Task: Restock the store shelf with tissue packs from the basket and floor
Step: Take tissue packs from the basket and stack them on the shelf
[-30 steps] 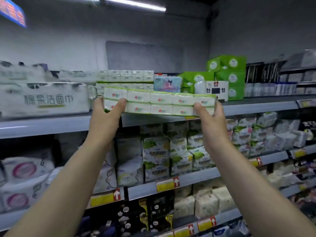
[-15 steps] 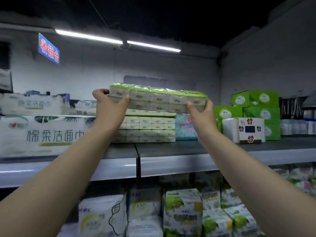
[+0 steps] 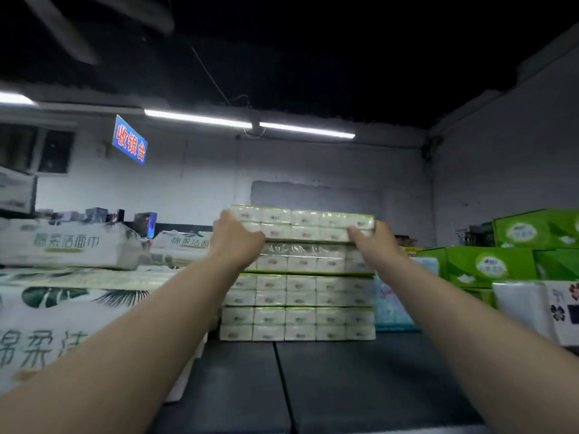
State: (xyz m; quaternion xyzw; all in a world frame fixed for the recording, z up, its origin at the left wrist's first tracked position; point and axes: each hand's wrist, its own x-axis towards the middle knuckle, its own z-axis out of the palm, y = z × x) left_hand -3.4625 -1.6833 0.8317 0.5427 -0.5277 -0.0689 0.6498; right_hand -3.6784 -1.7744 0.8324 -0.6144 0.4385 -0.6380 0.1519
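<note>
A long wrapped tissue pack (image 3: 302, 223), white with green edges, lies on top of a stack of like tissue packs (image 3: 297, 305) at the back of the dark top shelf (image 3: 360, 380). My left hand (image 3: 239, 241) grips the pack's left end. My right hand (image 3: 374, 242) grips its right end, thumb on the front face. Both arms reach up and forward. The basket and floor are out of view.
Large white face-towel packs (image 3: 62, 311) fill the shelf on the left. Green tissue boxes (image 3: 488, 264) and a white box with flower marks (image 3: 560, 311) stand on the right. A pale blue pack (image 3: 391, 305) sits beside the stack. A blue sign (image 3: 130, 140) hangs above.
Both hands raised the tissue pack from the shelf edge and carried it forward onto the top of the stack. The view tilted upward.
</note>
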